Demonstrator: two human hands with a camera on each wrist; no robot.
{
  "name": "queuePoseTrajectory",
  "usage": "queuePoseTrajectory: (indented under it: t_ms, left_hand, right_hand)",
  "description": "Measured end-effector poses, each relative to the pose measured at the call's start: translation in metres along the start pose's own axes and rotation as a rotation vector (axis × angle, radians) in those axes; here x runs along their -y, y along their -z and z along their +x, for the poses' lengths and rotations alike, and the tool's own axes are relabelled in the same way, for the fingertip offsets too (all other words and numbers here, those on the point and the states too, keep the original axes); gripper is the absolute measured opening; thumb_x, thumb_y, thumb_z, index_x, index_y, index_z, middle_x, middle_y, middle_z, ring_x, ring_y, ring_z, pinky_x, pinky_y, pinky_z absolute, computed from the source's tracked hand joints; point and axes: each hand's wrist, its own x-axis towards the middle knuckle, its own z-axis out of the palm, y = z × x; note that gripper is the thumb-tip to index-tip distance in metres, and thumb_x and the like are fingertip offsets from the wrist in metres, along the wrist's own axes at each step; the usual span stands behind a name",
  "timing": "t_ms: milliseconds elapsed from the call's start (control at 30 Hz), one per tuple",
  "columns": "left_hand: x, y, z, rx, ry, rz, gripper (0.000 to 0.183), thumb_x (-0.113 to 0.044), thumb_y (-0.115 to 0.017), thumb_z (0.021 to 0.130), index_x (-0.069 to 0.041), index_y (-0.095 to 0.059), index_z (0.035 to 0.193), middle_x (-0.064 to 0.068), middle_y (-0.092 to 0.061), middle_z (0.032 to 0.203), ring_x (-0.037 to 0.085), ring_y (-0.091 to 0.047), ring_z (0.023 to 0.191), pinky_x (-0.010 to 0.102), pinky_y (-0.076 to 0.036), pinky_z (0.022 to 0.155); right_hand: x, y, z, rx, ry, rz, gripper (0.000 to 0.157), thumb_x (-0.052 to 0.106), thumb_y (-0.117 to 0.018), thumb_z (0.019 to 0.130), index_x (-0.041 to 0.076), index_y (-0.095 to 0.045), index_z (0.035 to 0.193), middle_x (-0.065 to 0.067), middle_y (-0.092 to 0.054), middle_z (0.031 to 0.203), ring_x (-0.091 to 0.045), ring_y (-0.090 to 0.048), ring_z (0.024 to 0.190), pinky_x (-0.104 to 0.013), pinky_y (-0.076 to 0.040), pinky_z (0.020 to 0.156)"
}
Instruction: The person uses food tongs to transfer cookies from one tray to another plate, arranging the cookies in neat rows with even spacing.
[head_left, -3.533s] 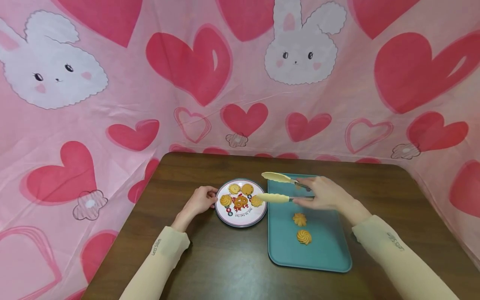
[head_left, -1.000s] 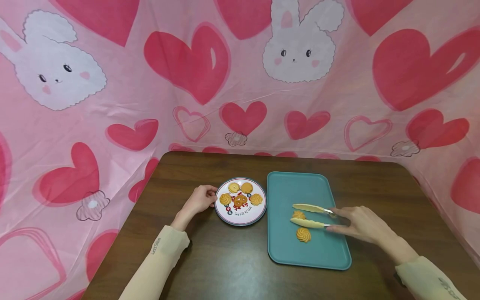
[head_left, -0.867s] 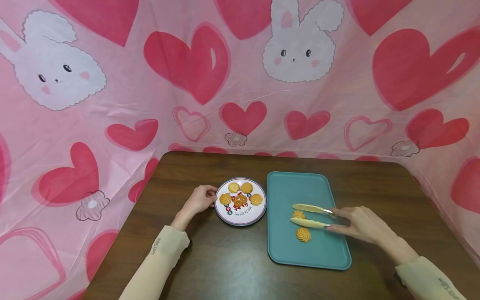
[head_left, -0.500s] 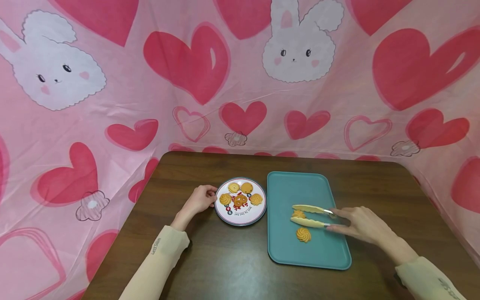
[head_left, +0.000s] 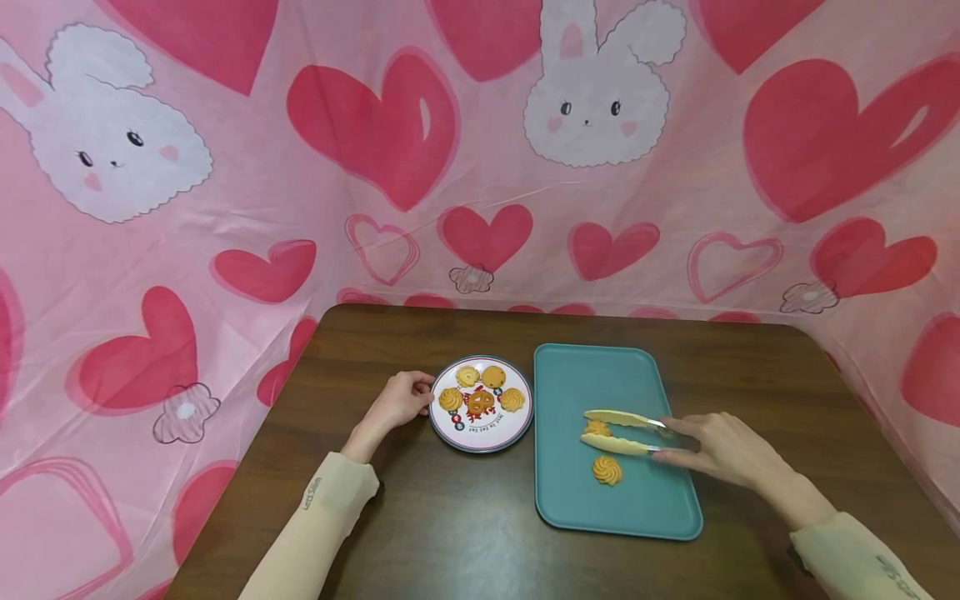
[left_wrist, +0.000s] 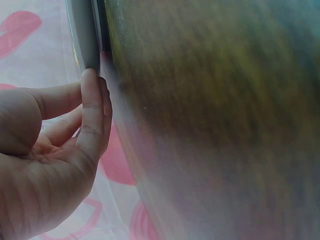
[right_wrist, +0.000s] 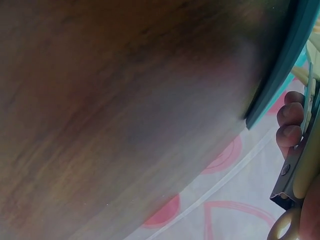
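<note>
My left hand [head_left: 400,398] pinches the left rim of a round white plate [head_left: 483,440] with a dark edge. On the plate lie several cookies, a pretzel-shaped one [head_left: 481,403] in the middle. My right hand [head_left: 723,447] holds tongs [head_left: 622,446] with cream scalloped tips and metal arms, low over a teal tray [head_left: 637,508]. The tong tips stand apart on either side of a small piped cookie [head_left: 597,428], partly hidden by them; contact cannot be told. A swirled cookie [head_left: 607,470] lies just nearer on the tray. In the right wrist view the fingers [right_wrist: 290,115] wrap the tongs' metal arm.
Plate and tray lie side by side on a dark wooden table [head_left: 435,525], the plate's right rim close to the tray's left edge. Pink heart-and-bunny cloth [head_left: 495,167] hangs behind the table and at both sides.
Since 3.5 seconds ago, the tongs have moved from over the plate's right side to the tray, around the small piped cookie. Over the last second both hands stay still.
</note>
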Motion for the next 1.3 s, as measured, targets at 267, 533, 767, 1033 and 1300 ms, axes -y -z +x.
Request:
queuePoseTrajectory:
  t_ms: [267, 533, 767, 1033, 1300]
  left_hand:
    - [0.0, 0.001, -0.001, 0.003, 0.008, 0.002, 0.032, -0.003, -0.067, 0.094, 0.005, -0.063, 0.125, 0.012, -0.061, 0.093, 0.017, -0.062, 0.07, 0.029, -0.057, 0.065]
    - [-0.001, 0.001, -0.002, 0.007, -0.008, -0.016, 0.031, -0.001, -0.066, 0.094, 0.007, -0.063, 0.124, 0.012, -0.061, 0.092, 0.017, -0.061, 0.07, 0.03, -0.057, 0.066]
    - [0.001, 0.001, -0.001, 0.005, -0.017, -0.01, 0.031, -0.001, -0.066, 0.094, 0.007, -0.063, 0.124, 0.012, -0.061, 0.092, 0.017, -0.061, 0.07, 0.029, -0.057, 0.065]
    - [0.0, 0.001, -0.001, 0.007, -0.002, 0.0, 0.032, -0.003, -0.067, 0.094, 0.005, -0.063, 0.125, 0.011, -0.061, 0.092, 0.017, -0.061, 0.07, 0.029, -0.057, 0.065]
    - [0.0, 0.001, -0.001, 0.01, -0.004, 0.0, 0.032, -0.003, -0.066, 0.094, 0.005, -0.063, 0.125, 0.011, -0.061, 0.093, 0.017, -0.061, 0.07, 0.029, -0.057, 0.065]
  right_hand:
    - [0.001, 0.003, 0.004, -0.001, 0.004, 0.001, 0.058, 0.053, -0.081, 0.078, 0.006, -0.076, 0.112, 0.012, -0.067, 0.078, 0.005, -0.044, 0.061, -0.023, -0.046, 0.054]
    - [0.0, 0.007, 0.012, -0.024, 0.039, 0.0, 0.055, 0.05, -0.081, 0.078, 0.007, -0.076, 0.112, 0.015, -0.065, 0.075, 0.005, -0.043, 0.06, -0.022, -0.045, 0.053]
    - [0.005, 0.014, 0.027, -0.002, 0.054, 0.02, 0.055, 0.045, -0.084, 0.077, 0.005, -0.076, 0.112, 0.015, -0.062, 0.072, 0.005, -0.038, 0.055, -0.018, -0.037, 0.048]
    - [0.017, 0.016, 0.051, -0.009, 0.116, 0.04, 0.051, 0.04, -0.087, 0.074, 0.009, -0.076, 0.113, 0.013, -0.066, 0.074, 0.005, -0.039, 0.053, -0.016, -0.037, 0.047]
    - [0.034, 0.017, 0.077, 0.059, 0.13, 0.016, 0.053, 0.046, -0.083, 0.078, 0.01, -0.075, 0.116, 0.013, -0.064, 0.071, 0.005, -0.037, 0.05, -0.018, -0.035, 0.045]
